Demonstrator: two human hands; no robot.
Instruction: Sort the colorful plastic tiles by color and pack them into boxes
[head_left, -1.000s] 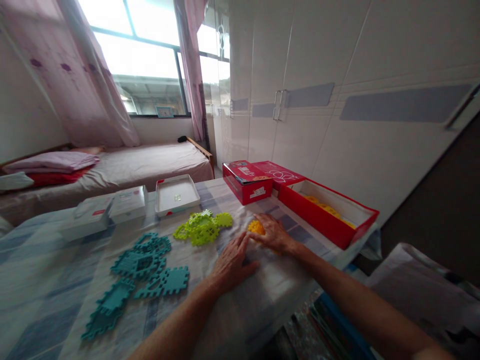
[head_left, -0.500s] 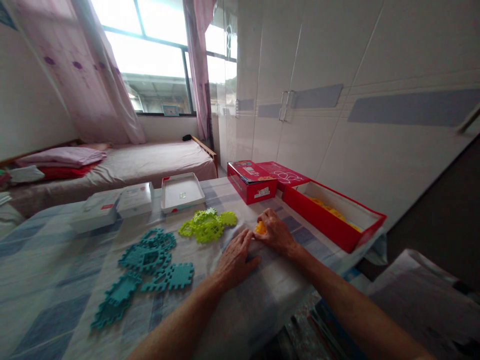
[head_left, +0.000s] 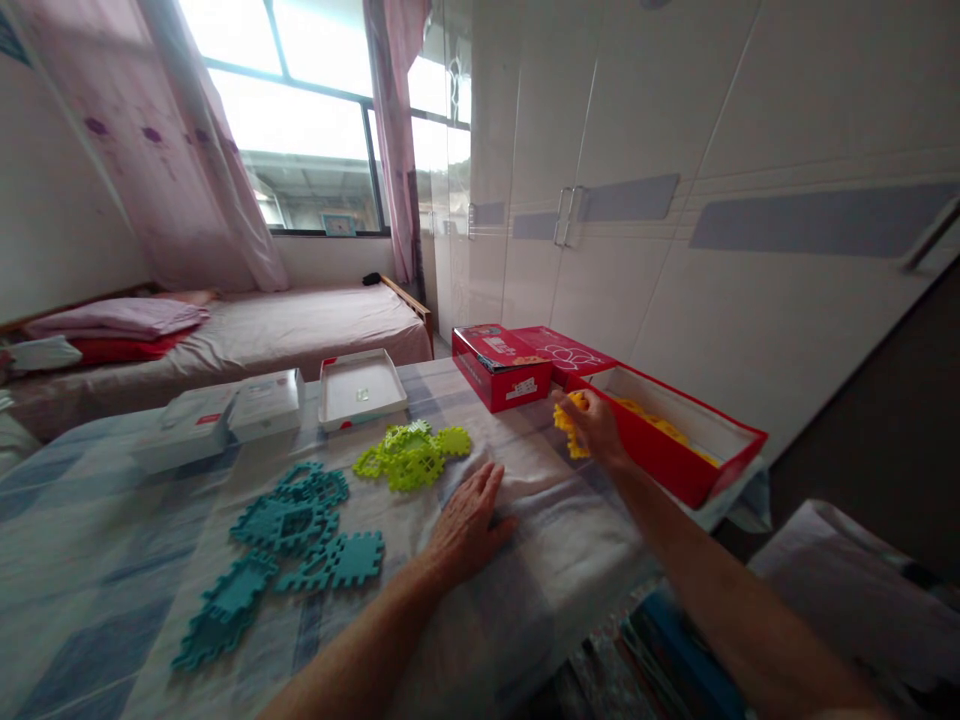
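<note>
My right hand (head_left: 598, 425) grips yellow interlocking plastic pieces (head_left: 570, 425) with toothed edges, lifted beside the open red box (head_left: 651, 440). More yellow pieces (head_left: 660, 420) lie inside that box. My left hand (head_left: 471, 512) rests flat on the tablecloth with its fingers stretched out, holding nothing. Just beyond its fingertips is a pile of lime-green toothed pieces (head_left: 412, 455). Several teal pieces (head_left: 289, 520) of the same sort are spread over the cloth to the left, some overlapping.
A closed red box (head_left: 501, 368) stands at the back of the table. Left of it are a shallow white tray (head_left: 363, 390) and white boxes (head_left: 266, 402). A bed (head_left: 315, 320) and a tall wardrobe (head_left: 615, 130) stand beyond. Books (head_left: 675, 650) sit below the table's right edge.
My right hand has moved right and up from beside my left hand to the open red box, carrying the yellow pieces. My left hand has stayed almost in place.
</note>
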